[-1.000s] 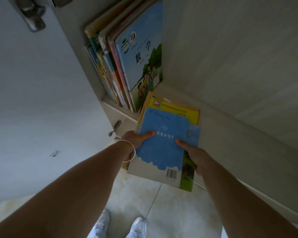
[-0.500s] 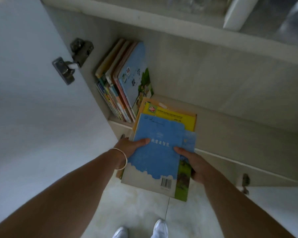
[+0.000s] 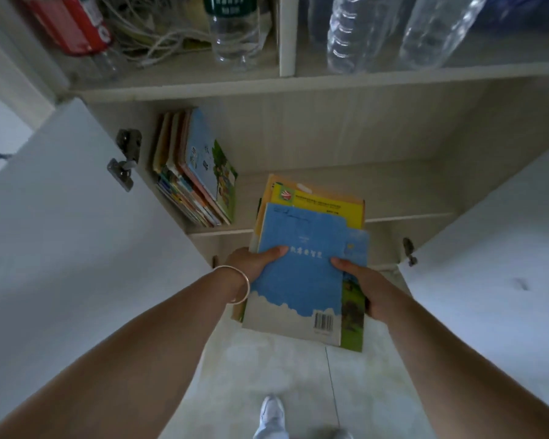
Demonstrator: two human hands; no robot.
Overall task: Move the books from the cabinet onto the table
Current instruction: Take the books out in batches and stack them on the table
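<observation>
A person is holding a stack of books [image 3: 301, 274] between both hands in front of an open cabinet [image 3: 362, 128], above the tiled floor [image 3: 298, 375]. The left hand [image 3: 251, 264], a bangle [image 3: 238, 286] at its wrist, is gripping the stack's left edge, thumb lying across the blue top cover. The right hand [image 3: 362, 286] is clasping the right edge, thumb likewise on top. More books [image 3: 197, 172] are leaning at the left end of the cabinet shelf, beyond the hands. Clear plastic bottles [image 3: 362, 30] are standing on the shelf above.
</observation>
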